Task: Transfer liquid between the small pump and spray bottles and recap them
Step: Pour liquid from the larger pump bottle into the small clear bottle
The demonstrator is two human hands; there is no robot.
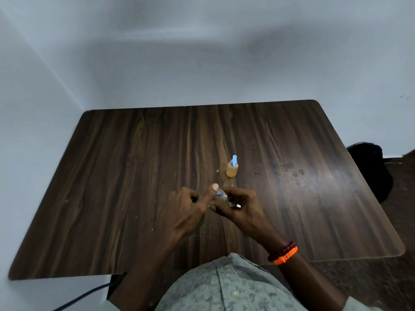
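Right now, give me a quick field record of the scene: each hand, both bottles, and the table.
left hand: closed on a small blue part, thumb up against the held bottle's top
right hand: gripping a small clear bottle
held bottle: between both hands, above the table, blurred; cap state unclear
standing bottle: upright, blue top on, yellowish liquid inside, beyond the hands, untouched
table: dark wood grain, smudges on the right side

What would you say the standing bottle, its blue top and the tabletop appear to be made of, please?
The standing bottle looks like translucent plastic: the amber liquid glows through softly, though frosted glass is possible. Its blue top looks like matte opaque plastic. The tabletop looks like dark wood-grain laminate, judging by its streaked pattern, smooth sheen and thin rounded edge; solid wood cannot be excluded.
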